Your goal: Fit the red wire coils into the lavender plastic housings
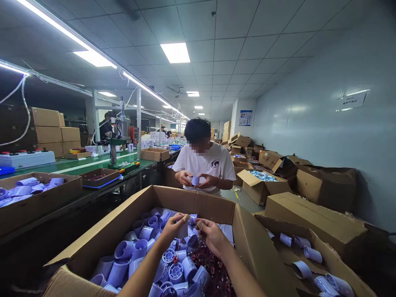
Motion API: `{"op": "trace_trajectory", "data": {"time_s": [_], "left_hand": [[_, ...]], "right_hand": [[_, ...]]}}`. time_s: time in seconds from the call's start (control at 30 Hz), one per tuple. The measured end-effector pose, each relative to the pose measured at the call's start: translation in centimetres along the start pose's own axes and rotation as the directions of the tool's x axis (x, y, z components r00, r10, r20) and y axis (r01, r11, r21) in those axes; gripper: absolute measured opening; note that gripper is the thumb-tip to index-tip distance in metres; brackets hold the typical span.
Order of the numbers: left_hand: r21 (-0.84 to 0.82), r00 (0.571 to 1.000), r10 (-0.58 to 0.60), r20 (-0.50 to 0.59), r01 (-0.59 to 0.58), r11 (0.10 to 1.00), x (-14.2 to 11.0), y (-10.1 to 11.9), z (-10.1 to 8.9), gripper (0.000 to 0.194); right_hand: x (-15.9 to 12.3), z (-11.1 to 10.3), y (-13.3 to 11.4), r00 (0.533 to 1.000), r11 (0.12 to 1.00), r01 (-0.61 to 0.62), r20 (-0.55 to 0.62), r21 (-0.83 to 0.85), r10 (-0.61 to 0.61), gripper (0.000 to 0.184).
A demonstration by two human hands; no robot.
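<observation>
Above a large cardboard box [192, 200], my left hand [173, 227] is closed on a pale lavender plastic cup [183, 231], partly hidden by the fingers. My right hand [214, 236] is just to its right, thumb and fingers pinched around a small dark red part [198, 225], too small to make out fully. Tan wraps cover a fingertip on each hand. Below lie many loose lavender cups [140, 247], some showing spoked round ends [176, 272]. A heap of small dark red pieces [213, 270] fills the box's right side.
Across the box, a person [204, 161] in a white shirt holds a similar cup [195, 180]. An open carton [340, 264] with more cups stands at right. On the left, a green conveyor bench [86, 165] carries a press [122, 132] and a tray of red pieces [99, 176].
</observation>
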State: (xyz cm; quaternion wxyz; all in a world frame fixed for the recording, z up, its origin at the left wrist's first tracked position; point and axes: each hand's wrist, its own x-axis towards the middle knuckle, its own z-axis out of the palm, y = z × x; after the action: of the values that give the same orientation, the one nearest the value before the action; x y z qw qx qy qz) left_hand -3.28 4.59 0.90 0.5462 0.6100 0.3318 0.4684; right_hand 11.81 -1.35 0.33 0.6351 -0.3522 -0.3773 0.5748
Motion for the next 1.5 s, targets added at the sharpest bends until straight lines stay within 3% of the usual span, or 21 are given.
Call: {"op": "trace_trajectory", "data": {"time_s": [0.17, 0.3, 0.4, 0.53, 0.73, 0.83, 1.17, 1.37, 1.5], "left_hand": [[-0.220, 0.978, -0.189, 0.090, 0.204, 0.954, -1.1, 0.9, -0.6, 0.054], [-0.169, 0.940, -0.248, 0.234, 0.291, 0.942, -1.2, 0.2, -0.8, 0.060], [-0.005, 0.966, -0.213, 0.146, 0.216, 0.976, -0.6, -0.9, -0.8, 0.067], [0.375, 0.998, 0.062, -0.016, -0.052, 0.925, -0.1, -1.5, -0.7, 0.064], [0.464, 0.933, 0.335, -0.132, -0.241, 0.852, -0.2, -1.3, -0.7, 0.057], [0.469, 0.898, 0.421, -0.128, -0.320, 0.823, -0.3, -1.3, -0.5, 0.051], [0.188, 0.946, 0.302, 0.114, -0.319, 0.929, -0.9, -0.5, -0.3, 0.048], [0.299, 0.964, 0.229, 0.133, -0.259, 0.918, -0.6, -0.4, -1.0, 0.054], [0.399, 0.963, 0.245, 0.113, -0.270, 0.876, -0.4, -0.5, -1.1, 0.059]], "right_hand": [[0.2, -0.5, -0.2, 0.998, 1.000, 0.014, -0.056, 0.009, -0.014, 0.051], [0.3, -0.4, -0.4, 0.990, 0.997, 0.069, -0.125, 0.045, -0.062, 0.054], [0.1, -0.2, -1.0, 0.973, 0.985, 0.161, -0.179, 0.058, -0.148, 0.051], [-0.5, -0.3, -2.1, 0.951, 0.968, 0.252, -0.183, -0.004, -0.249, 0.046], [-1.9, -0.2, -2.8, 0.961, 0.914, 0.275, 0.057, -0.297, -0.271, 0.037], [-2.3, 0.1, -2.3, 0.945, 0.850, 0.327, 0.138, -0.413, -0.297, 0.033], [-3.4, 1.0, -2.4, 0.914, 0.571, 0.393, 0.237, -0.721, -0.329, 0.016], [-3.5, 1.2, -2.6, 0.908, 0.473, 0.405, 0.285, -0.782, -0.306, 0.014], [-3.5, 1.1, -2.6, 0.897, 0.409, 0.419, 0.299, -0.810, -0.325, 0.016]]}}
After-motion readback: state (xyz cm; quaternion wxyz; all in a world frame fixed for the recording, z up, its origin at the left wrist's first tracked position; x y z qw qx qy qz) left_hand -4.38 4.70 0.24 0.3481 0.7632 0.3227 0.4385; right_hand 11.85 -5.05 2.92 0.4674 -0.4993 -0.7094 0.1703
